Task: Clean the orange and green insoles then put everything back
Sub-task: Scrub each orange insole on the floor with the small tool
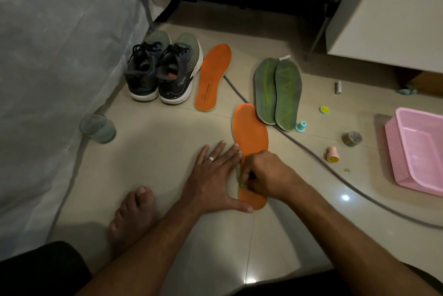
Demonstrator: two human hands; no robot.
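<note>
An orange insole [251,131] lies on the tiled floor in front of me. My left hand [214,177] lies flat on the floor with straight fingers touching the insole's left edge. My right hand [268,174] is curled over the insole's heel half, gripping a small green-tipped tool I cannot identify. A second orange insole [212,77] lies beside a pair of dark running shoes [161,71]. Two green insoles [278,93] lie side by side further right.
A glass of water [98,129] stands left by a plastic-covered wall. A grey hose [311,154] crosses the floor. A pink basket [417,150] sits right, with small stampers [332,155], a tape roll [352,138] and a battery [338,87] nearby. My bare foot [133,216] rests low left.
</note>
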